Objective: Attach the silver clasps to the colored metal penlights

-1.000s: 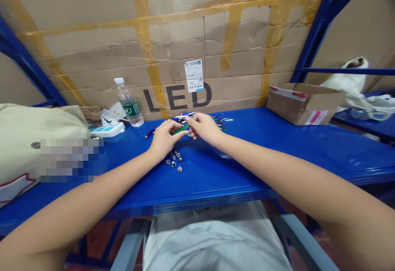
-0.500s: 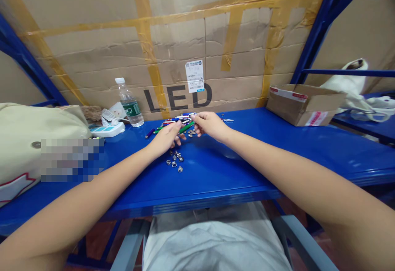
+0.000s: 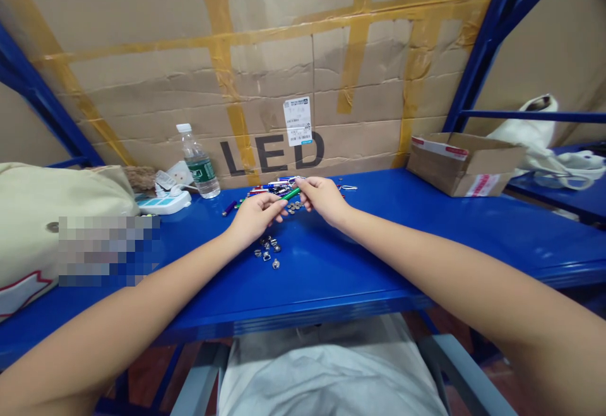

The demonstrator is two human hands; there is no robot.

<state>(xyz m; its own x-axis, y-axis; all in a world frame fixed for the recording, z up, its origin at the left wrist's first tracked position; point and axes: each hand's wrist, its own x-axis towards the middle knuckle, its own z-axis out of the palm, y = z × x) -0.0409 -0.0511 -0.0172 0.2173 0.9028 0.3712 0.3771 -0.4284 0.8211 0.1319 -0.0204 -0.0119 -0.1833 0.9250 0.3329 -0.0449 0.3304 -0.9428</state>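
A slim green tube is held between my two hands, above the blue tabletop. My left hand pinches its lower left end, fingers curled. The upper right end is in the closed fingertips of my right hand, where a bit of silvery wire shows. Behind the hands lies a pile of similar coloured tubes, partly hidden by them, with a purple tube at the left. Small round metal pieces lie just under the green tube. Several shiny metal fittings are scattered nearer me.
On the left are a cream bag, a power strip and a water bottle. An open cardboard box stands at the right. A large taped carton closes off the back. A metal clip lies right of the pile.
My left hand has turned, and its fingers have closed further round the lower end of the green tube. The right hand keeps its pinch. The whole view has shifted slightly.
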